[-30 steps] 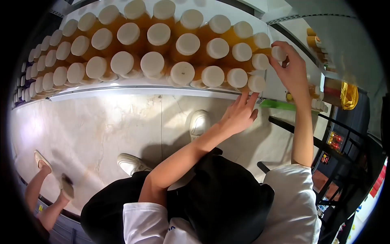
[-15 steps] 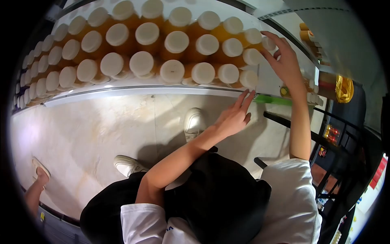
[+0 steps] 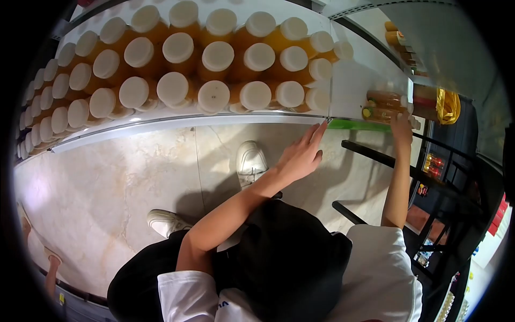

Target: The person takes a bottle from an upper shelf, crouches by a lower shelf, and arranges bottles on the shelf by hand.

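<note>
Rows of bottles with white caps and orange-yellow contents stand on a white shelf. My left hand has its fingers stretched out, fingertips at the shelf's front edge below the rightmost bottles. Farther right, my right hand is at the front of a small group of bottles lying on their sides. Its fingers are bunched over the end of the front lying bottle, partly hiding it. Behind that lies another amber bottle.
A green strip runs along the shelf front between my hands. Black metal bars of a frame stand at the right, near my right forearm. A yellow bag sits beyond the shelf. Another person's foot shows at the lower left.
My right hand has left the upright bottles at the row's right end and moved right and toward me, to the lying bottles. My left hand stays at the shelf edge.
</note>
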A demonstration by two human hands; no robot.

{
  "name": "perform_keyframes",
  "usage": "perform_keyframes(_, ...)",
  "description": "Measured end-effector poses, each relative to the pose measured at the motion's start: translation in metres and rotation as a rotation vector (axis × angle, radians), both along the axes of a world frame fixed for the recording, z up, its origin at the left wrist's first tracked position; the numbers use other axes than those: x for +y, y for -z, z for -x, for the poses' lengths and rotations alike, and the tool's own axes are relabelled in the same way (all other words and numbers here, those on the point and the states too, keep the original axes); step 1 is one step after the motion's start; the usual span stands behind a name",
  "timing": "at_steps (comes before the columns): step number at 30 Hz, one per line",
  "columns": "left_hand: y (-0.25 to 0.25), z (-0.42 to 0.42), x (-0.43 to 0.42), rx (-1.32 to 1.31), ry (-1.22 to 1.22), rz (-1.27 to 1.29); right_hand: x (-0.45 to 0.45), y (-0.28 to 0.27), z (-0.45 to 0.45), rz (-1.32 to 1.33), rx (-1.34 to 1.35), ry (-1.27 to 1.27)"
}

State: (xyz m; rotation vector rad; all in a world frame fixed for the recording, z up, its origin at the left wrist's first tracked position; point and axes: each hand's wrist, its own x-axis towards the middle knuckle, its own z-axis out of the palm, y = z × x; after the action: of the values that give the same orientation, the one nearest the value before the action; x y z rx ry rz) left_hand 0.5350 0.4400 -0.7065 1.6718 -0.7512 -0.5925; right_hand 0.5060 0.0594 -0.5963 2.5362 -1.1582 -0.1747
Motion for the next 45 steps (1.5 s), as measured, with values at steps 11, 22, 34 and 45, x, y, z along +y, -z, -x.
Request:
perform_keyframes(11,-0.020,-0.015,0.003,-0.052,-0.088,0.016,0.133,-0.018,-0.054,-0.363,-0.330,-0.556)
perform_keyframes(22,-0.038,-0.039,-0.002,0.004,-0.174,0.072,0.224,-0.036,-0.101,-0.750,-0.438,-0.553)
perform_keyframes(34,-0.044,-0.040,-0.002,0.129,-0.121,0.044,0.236,-0.011,-0.114,-0.762,-0.464,-0.653)
perform_keyframes(45,-0.048,-0.037,-0.001,0.077,-0.127,0.040,0.133,-0.028,-0.092,-0.635,-0.635,-0.392)
